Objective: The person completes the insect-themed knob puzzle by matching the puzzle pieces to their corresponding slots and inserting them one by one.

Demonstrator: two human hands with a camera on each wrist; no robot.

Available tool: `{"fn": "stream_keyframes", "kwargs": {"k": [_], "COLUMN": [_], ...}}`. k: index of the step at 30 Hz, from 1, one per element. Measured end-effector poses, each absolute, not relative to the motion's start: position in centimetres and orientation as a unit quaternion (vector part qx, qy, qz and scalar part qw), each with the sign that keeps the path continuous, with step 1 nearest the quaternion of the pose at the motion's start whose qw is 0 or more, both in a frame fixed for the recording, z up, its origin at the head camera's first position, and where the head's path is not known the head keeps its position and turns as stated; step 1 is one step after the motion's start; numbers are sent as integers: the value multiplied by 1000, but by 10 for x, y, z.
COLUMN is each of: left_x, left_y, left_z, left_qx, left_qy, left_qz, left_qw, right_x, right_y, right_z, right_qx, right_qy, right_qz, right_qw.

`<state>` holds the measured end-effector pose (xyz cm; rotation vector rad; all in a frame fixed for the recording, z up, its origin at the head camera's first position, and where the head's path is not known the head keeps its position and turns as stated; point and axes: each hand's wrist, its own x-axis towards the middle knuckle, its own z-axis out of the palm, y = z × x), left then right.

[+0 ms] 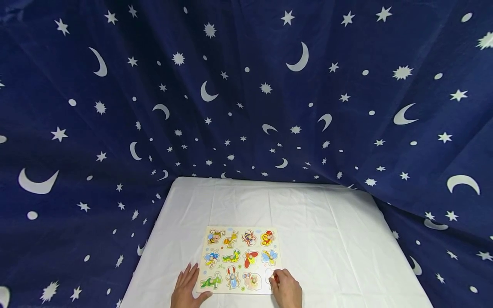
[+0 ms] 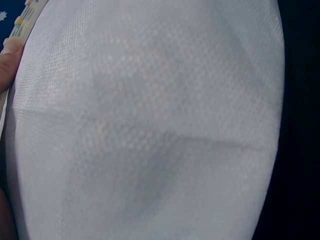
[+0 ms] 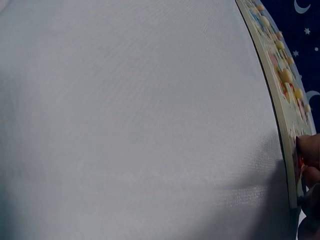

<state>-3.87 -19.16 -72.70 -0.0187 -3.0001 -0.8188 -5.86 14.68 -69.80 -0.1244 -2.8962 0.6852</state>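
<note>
A wooden peg puzzle board (image 1: 239,246) lies on the white cloth, bearing colourful knobbed insect pieces such as a spider (image 1: 249,242), a caterpillar (image 1: 230,259) and a stag beetle (image 1: 233,282). My right hand (image 1: 289,290) pinches a small reddish puzzle piece (image 1: 276,278) at the pale outlined recess in the lower right corner; the fingers hide most of it. At the lower left corner my left hand (image 1: 185,287) lies with its fingers straight, the thumb touching the board's edge. The left wrist view shows only a bit of that hand's thumb (image 2: 10,62).
A white cloth (image 1: 327,239) with fold creases covers the table. Dark blue fabric (image 1: 246,107) printed with moons and stars hangs behind it and along both sides. In the right wrist view, the board's side edge (image 3: 275,95) stands slightly above the cloth.
</note>
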Motion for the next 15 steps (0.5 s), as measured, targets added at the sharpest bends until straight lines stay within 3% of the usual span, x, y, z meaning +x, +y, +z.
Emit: {"fn": "stream_keyframes", "kwargs": {"k": [4,9,15], "left_x": [-38,-40,-41], "left_y": [-192,-191,-192], "left_z": [-729,-725,-719], "left_qx": [-10,3,-1], "left_qy": [-967,-966,-966], "left_qz": [-254,-257,-256], "left_qw": [23,-11,-23], "right_x": [-59,-62,-69], "right_y": [152,171,210], "right_z": [-699,-701,-705], "right_qx": [-44,-98,-162], "right_qy": [-963,-945,-930], "right_qz": [256,306,315], "right_qw": [69,62,100]}}
